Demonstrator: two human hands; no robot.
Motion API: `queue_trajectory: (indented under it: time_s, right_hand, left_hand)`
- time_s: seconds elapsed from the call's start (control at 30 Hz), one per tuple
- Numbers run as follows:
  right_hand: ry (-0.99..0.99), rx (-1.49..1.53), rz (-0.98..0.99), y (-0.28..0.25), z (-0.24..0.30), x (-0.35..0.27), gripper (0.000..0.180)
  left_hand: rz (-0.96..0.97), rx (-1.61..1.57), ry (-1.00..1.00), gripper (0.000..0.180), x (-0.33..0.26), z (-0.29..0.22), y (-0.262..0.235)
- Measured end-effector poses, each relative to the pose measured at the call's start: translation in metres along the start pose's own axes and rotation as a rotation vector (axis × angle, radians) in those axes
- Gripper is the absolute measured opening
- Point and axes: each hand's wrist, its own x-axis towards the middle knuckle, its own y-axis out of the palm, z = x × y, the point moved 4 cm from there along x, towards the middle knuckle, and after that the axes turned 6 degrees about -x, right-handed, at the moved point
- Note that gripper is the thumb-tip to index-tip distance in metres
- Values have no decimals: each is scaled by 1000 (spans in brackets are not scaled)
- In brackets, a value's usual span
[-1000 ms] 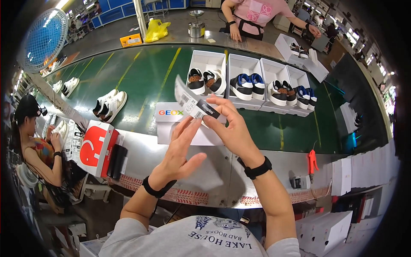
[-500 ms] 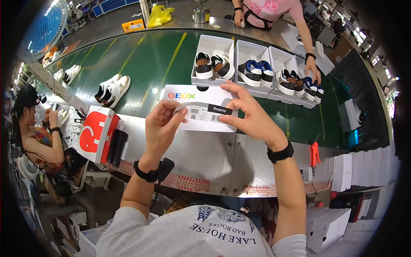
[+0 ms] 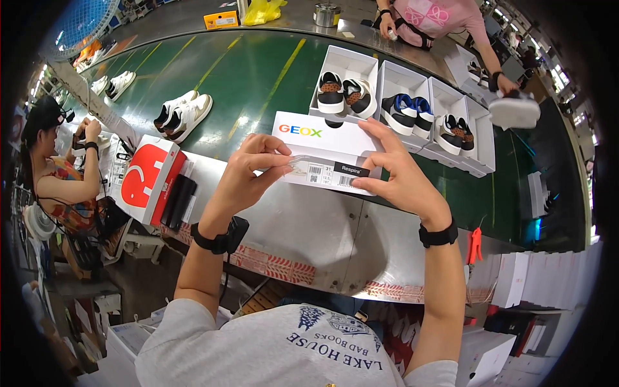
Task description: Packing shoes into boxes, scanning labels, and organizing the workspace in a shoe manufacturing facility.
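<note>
- Your left hand (image 3: 248,174) has a narrow grip: thumb and fingertips pinch the left end of the label (image 3: 327,174), which still curls up off the carton.
- Your right hand (image 3: 405,174) is spread at the other end, its thumb over the label's right end and its fingers on the lid's right edge. I cannot tell whether that grip also clamps the carton.
- The label is on the near side of the white carton (image 3: 335,137), below the lid's coloured lettering. That carton sits over the line where the green belt (image 3: 258,84) meets the near metal surface (image 3: 296,226), beside the leftmost open box (image 3: 351,59).
- What has changed: a second ago the label was bent in the air between your hands; now its printed part lies along the side of the carton. For the work in hand, I judge placement well along at the right end and unfinished at the left.
- Across the belt, a co-worker's hand (image 3: 507,84), lately down in the row's far-right box, now holds a white-soled shoe (image 3: 516,111) raised beyond that box.
- A red-handled tool (image 3: 475,246) stands near the surface's right end, apart from your hands.
</note>
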Motion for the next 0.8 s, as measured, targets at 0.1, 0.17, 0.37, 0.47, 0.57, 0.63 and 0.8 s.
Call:
queue_trajectory:
  time_s: [0.1, 0.17, 0.37, 0.47, 0.57, 0.63, 0.8]
  right_hand:
    - [-4, -16, 6, 1, 0, 2, 24]
    - [-8, -26, 6, 1, -2, 2, 24]
    - [-10, -47, 5, 1, -5, 2, 25]
    - [-22, -54, 9, 1, -4, 3, 25]
    - [-21, -55, 12, 2, -4, 3, 26]
    - [-19, -58, 13, 2, -4, 3, 26]
    - [-16, -46, 12, 2, -3, 4, 26]
  left_hand:
    - [9, -8, 10, 18, 0, 2, 0]
    - [12, -10, 19, 18, 1, 2, 1]
    - [38, -20, -2, 18, 3, 2, 3]
    - [33, -6, 0, 17, 1, 5, 2]
    - [36, 20, 5, 16, 1, 6, 2]
    - [37, 18, 3, 15, 2, 6, 2]
    - [44, 2, -16, 13, 2, 10, 2]
